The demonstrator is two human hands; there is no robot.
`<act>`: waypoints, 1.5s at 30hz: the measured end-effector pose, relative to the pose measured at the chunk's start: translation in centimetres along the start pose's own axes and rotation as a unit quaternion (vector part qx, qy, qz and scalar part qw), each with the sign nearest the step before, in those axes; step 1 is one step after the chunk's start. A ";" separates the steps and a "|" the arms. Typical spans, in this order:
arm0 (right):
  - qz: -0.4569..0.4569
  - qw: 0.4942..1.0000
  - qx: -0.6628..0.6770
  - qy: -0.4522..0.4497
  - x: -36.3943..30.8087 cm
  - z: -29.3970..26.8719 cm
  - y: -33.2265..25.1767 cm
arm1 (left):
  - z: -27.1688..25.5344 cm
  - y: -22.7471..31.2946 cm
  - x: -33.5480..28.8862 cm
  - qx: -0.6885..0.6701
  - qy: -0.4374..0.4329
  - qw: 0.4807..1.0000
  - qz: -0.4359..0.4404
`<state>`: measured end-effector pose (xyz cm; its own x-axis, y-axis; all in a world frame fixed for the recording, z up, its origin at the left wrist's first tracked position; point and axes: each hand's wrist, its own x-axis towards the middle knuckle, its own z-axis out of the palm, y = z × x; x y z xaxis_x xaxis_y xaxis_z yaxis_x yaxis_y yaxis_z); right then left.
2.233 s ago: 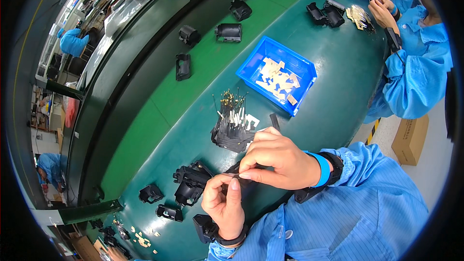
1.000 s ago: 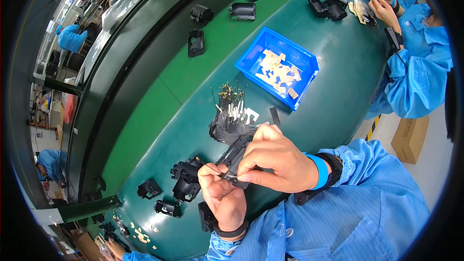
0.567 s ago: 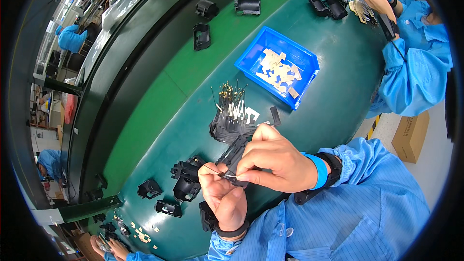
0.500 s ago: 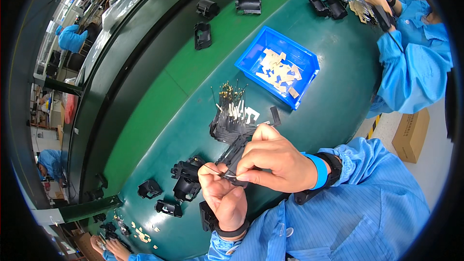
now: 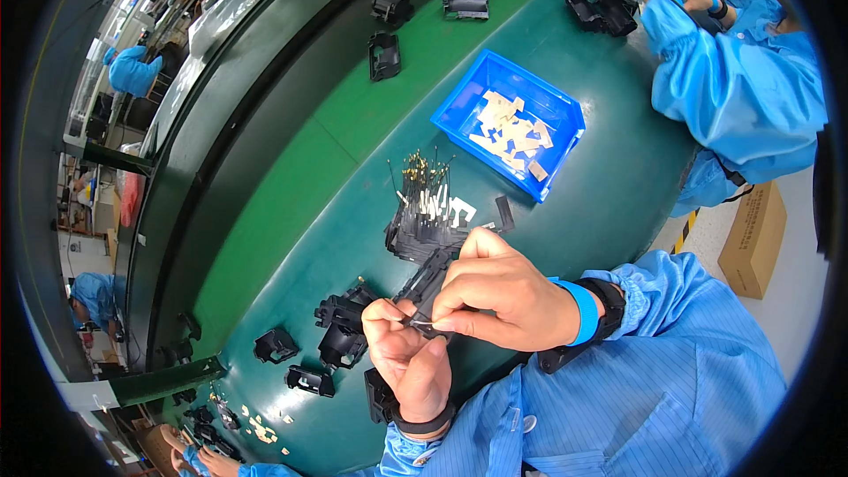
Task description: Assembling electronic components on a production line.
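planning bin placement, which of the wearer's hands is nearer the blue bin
Right. The right hand is below the blue bin in the picture, apart from it; the left hand is lower and further left, farther away.

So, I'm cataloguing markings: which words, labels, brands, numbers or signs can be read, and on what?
None reads clearly.
Cardboard box: printed lines on its side, too small and blurred to read.
Floor tape: yellow and black stripes, no wording visible.
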<state>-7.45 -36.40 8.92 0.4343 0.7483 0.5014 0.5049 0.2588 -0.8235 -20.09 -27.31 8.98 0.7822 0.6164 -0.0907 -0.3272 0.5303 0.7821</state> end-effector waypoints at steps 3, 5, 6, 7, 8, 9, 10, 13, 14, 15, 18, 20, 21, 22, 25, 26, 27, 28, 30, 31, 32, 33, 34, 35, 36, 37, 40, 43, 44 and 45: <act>-0.001 1.000 0.000 0.001 0.0 0.0 0.0 | 0.0 0.0 0.0 0.001 0.005 1.000 0.001; 0.000 1.000 0.001 0.001 -0.1 0.0 0.0 | -0.1 -0.1 0.0 0.003 0.000 1.000 0.002; 0.000 1.000 0.001 0.001 -0.1 0.0 0.0 | 0.0 -0.1 0.0 0.003 0.000 1.000 0.002; 0.000 1.000 0.001 0.001 -0.1 0.0 0.0 | 0.1 -0.1 0.0 0.004 0.004 1.000 0.002; 0.001 1.000 0.001 0.001 -0.1 0.0 0.1 | 0.1 -0.1 0.0 0.005 0.008 1.000 0.001; 0.002 1.000 0.001 0.001 -0.1 0.0 0.2 | 0.1 -0.1 0.0 0.005 0.009 1.000 0.002; 0.002 1.000 0.002 0.001 -0.1 0.0 0.2 | 0.0 -0.1 0.0 0.008 0.009 1.000 0.003; 0.002 1.000 0.000 0.002 -0.1 0.0 0.0 | 0.1 -0.1 0.0 0.014 0.009 1.000 0.006; 0.001 1.000 -0.002 0.004 -0.1 -0.1 0.0 | 0.1 -0.1 0.0 0.016 0.009 1.000 0.007; 0.000 1.000 -0.003 0.005 -0.1 -0.1 0.0 | 0.1 -0.2 0.0 0.017 0.010 1.000 0.006; 0.000 1.000 -0.003 0.008 0.0 -0.1 0.1 | 0.1 -0.2 0.1 0.017 0.007 1.000 0.008; 0.001 1.000 -0.002 0.008 0.0 0.0 0.1 | 0.2 -0.1 0.1 0.011 0.007 1.000 0.008; 0.002 1.000 -0.001 0.008 0.0 0.0 0.1 | 0.2 -0.2 0.2 0.011 0.007 1.000 0.008; 0.002 1.000 -0.001 0.008 0.0 0.0 0.1 | 0.2 -0.2 0.2 0.012 0.005 1.000 0.009; -0.001 1.000 -0.002 0.013 -0.1 0.0 0.1 | 0.2 -0.4 0.3 0.010 0.002 1.000 0.014; 0.000 1.000 -0.001 0.013 -0.1 0.0 0.1 | 0.2 -0.4 0.3 0.007 0.000 1.000 0.018; 0.000 1.000 0.000 0.014 -0.1 0.0 0.1 | 0.2 -0.4 0.2 0.007 0.000 1.000 0.019; 0.000 1.000 0.000 0.014 -0.1 0.0 0.0 | 0.2 -0.4 0.2 0.008 0.004 1.000 0.018; 0.000 1.000 -0.009 0.013 -0.1 -0.1 0.0 | 0.2 -0.4 0.2 0.008 0.007 1.000 0.019; -0.001 1.000 -0.009 0.013 -0.1 -0.2 0.0 | 0.2 -0.4 0.2 0.010 0.006 1.000 0.016; -0.011 1.000 -0.019 0.013 -0.1 -0.4 0.0 | 0.2 -0.4 0.2 0.011 0.005 1.000 0.014; -0.022 0.999 -0.028 0.013 -0.1 -0.6 0.1 | 0.2 -0.3 0.2 0.011 0.005 1.000 0.015; -0.024 0.999 -0.027 0.012 0.0 -0.8 -0.1 | 0.3 -0.2 0.2 0.019 0.005 1.000 0.021; 0.008 0.999 -0.015 0.041 0.1 -1.1 -0.4 | 0.3 0.0 0.2 0.027 0.005 0.999 0.026; 0.041 0.997 -0.005 0.071 0.1 -1.4 -0.6 | 0.5 0.1 0.3 0.027 0.004 0.999 0.027; 0.034 0.998 0.000 0.052 -0.1 -1.4 -0.2 | 0.7 0.1 0.3 0.027 0.010 0.999 0.033; 0.041 0.996 0.037 0.067 -0.2 -0.5 -0.4 | 1.0 0.1 0.3 0.053 0.021 0.997 0.043; 0.073 0.994 0.073 0.039 -0.3 0.0 -0.4 | 0.6 -0.2 0.3 0.083 0.028 0.995 0.053; 0.088 0.991 0.090 0.048 -0.3 0.1 -0.4 | 0.4 -0.2 0.3 0.087 0.030 0.994 0.060; 0.087 0.991 0.090 0.049 -0.4 0.2 -0.4 | 0.5 -0.2 0.3 0.087 0.029 0.994 0.061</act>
<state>-7.95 -36.66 9.01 0.5775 0.7313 0.3629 0.2784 0.2415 -0.9296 -19.49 -27.50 9.10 0.7091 0.7048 -0.0209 -0.3167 0.3449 0.8836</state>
